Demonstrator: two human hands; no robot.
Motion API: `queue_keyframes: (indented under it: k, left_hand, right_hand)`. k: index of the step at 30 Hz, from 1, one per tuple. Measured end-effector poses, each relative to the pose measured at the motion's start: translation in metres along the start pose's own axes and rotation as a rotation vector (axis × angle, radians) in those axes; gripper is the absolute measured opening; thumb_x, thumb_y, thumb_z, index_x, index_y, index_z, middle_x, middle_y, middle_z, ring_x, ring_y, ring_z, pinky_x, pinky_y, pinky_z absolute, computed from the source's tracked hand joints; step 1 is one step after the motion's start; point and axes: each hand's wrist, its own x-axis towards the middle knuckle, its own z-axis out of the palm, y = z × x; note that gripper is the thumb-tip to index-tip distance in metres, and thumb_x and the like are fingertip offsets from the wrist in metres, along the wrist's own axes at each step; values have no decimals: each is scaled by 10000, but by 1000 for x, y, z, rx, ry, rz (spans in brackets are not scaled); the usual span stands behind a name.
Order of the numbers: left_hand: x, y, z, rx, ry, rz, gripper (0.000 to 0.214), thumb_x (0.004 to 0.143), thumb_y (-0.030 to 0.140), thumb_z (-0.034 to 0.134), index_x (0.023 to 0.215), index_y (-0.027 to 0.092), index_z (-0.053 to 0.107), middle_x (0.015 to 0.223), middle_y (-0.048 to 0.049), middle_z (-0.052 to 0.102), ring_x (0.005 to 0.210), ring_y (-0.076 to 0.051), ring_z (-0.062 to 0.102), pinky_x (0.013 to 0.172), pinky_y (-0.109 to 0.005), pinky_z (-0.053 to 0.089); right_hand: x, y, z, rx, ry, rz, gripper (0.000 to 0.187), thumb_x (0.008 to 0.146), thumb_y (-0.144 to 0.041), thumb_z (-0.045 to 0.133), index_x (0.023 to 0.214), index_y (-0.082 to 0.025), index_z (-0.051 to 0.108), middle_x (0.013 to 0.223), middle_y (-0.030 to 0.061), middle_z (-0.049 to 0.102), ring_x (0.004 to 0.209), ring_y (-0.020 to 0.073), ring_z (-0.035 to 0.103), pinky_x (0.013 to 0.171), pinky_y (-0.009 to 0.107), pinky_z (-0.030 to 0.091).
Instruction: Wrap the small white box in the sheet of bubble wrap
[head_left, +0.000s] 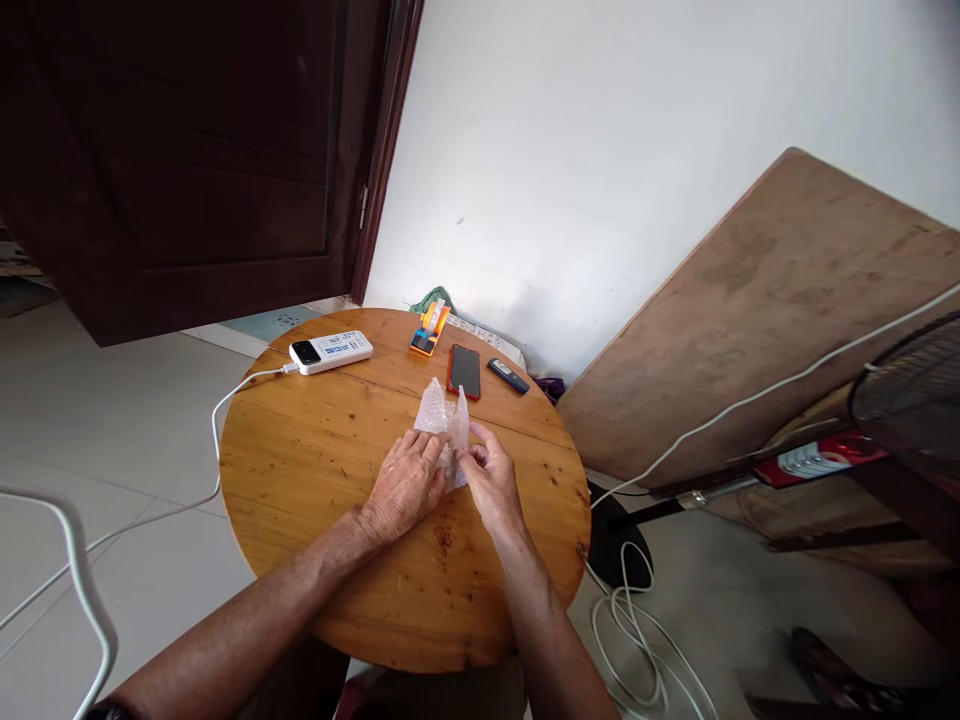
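bubble wrap (436,413), centre of the frame, on the bench (300,470): the left hand (409,480) covers its left side, grip unclear; the right hand (489,475) pinches its right edge; uneven pulling could tear it.

The left hand (407,478) lay over the near left part of some clear bubble wrap (432,411), fingers bent — the right hand (489,473) pinched its right side. Farther across the round wooden table (315,450) lay a red-edged phone (464,372), with a dark handset (508,376) to its right, an orange tape dispenser (430,328) to its left and — farther left — a white device (334,351).
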Motion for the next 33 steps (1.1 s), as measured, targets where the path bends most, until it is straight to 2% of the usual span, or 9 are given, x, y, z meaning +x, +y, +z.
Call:
queue_keyframes:
  k: [4,9,13,16,19,25,27,30,33]
  left_hand:
    - [1,-2,0,-71,12,-10,545,804,99,528,1340,138,441,1125,-107,640,1083,-257,546,982,-411,467]
    - [1,-5,2,-91,18,22,541,835,103,470,1373,107,414,1143,-141,630,1078,-263,549,991,-429,463]
    - [0,-5,4,-133,35,26,581,809,91,476,1384,138,408,1167,-130,620,1086,-262,540,977,-429,469]
    - [-1,-5,3,-185,39,1,627,771,89,505,1387,151,401,1125,-116,631,1058,-261,546,948,-430,481]
    - [-1,-5,0,-243,38,-29,640,753,79,515,1378,162,405,1085,-97,642,1027,-247,560,935,-422,487]
    - [-2,-6,-2,-347,56,-72,665,709,64,538,1358,166,432,1088,-85,641,1031,-236,566,921,-410,502]
    - [-2,-6,-1,-409,99,-109,624,705,78,561,1317,162,469,1113,-91,626,1038,-227,579,922,-395,508]
    - [0,-6,3,-446,177,-168,391,763,161,600,1153,173,564,1127,-93,606,1027,-217,596,912,-376,518]
    - [3,-7,10,-374,209,-177,214,788,184,616,1001,197,602,1065,-72,613,1011,-216,598,907,-373,515]
  right_hand:
    - [3,2,5,-82,-2,-22,552,737,-288,610,1260,-127,547,646,-43,583,593,134,540,587,250,450]
    - [2,4,8,-234,2,-48,518,771,-291,583,1254,-104,577,796,39,693,753,188,642,725,303,505]
    - [-7,0,-1,-207,-126,-56,486,826,-282,519,1282,-122,559,953,83,723,874,206,672,800,320,520]
    - [-11,-4,-8,-161,-230,-52,508,822,-223,485,1322,-141,518,1014,79,715,857,182,667,775,301,523]
    - [-11,-6,-11,-161,-288,-37,551,774,-174,522,1324,-148,507,1023,70,700,817,160,649,750,285,517]
    - [-6,-4,-4,-243,-288,-52,577,754,-132,541,1329,-167,508,964,41,678,669,117,612,644,245,495]
    - [-5,-5,-2,-340,-279,-93,583,756,-129,550,1337,-171,511,951,38,679,615,107,579,623,245,482]
    - [-5,-7,-3,-447,-264,-166,597,747,-113,551,1338,-195,525,958,41,685,633,118,566,644,251,477]
    - [-5,-6,-6,-416,-291,-166,637,728,-90,521,1353,-208,507,978,40,685,658,122,574,655,250,482]
